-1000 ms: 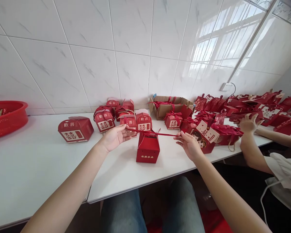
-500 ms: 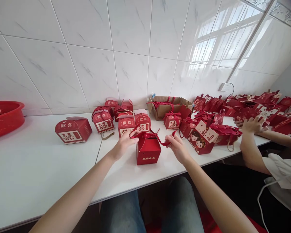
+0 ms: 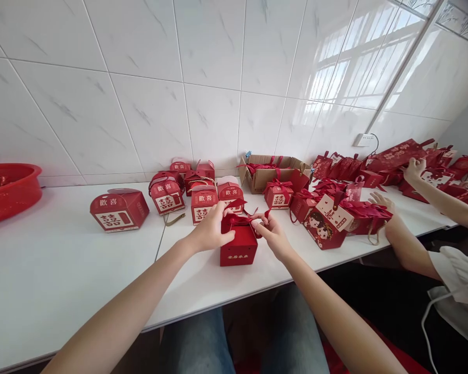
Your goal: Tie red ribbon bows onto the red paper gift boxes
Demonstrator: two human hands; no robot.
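A small red gift box (image 3: 238, 253) with gold lettering stands upright near the table's front edge. Across its top runs a red ribbon (image 3: 242, 220), looped at the middle. My left hand (image 3: 212, 231) is curled at the box's upper left corner, thumb against the front, fingers closed on the ribbon; its fingertips are partly hidden. On the other side, my right hand (image 3: 271, 235) pinches the ribbon by the upper right corner. Right behind stand two more red boxes with white labels, a nearer one (image 3: 204, 203) and another (image 3: 231, 192).
Left on the white table (image 3: 62, 291) are a labelled red box (image 3: 119, 209) and a red plastic basket (image 3: 11, 195). A cardboard carton (image 3: 257, 179) holds red ribbons. To the right lie many red boxes and bags, where a co-worker's hands (image 3: 415, 170) are busy.
Both my hands have come inward to the box top, and the ribbon ends they held apart are now bunched there. The co-worker's hands have moved, one lifting toward a red bag.
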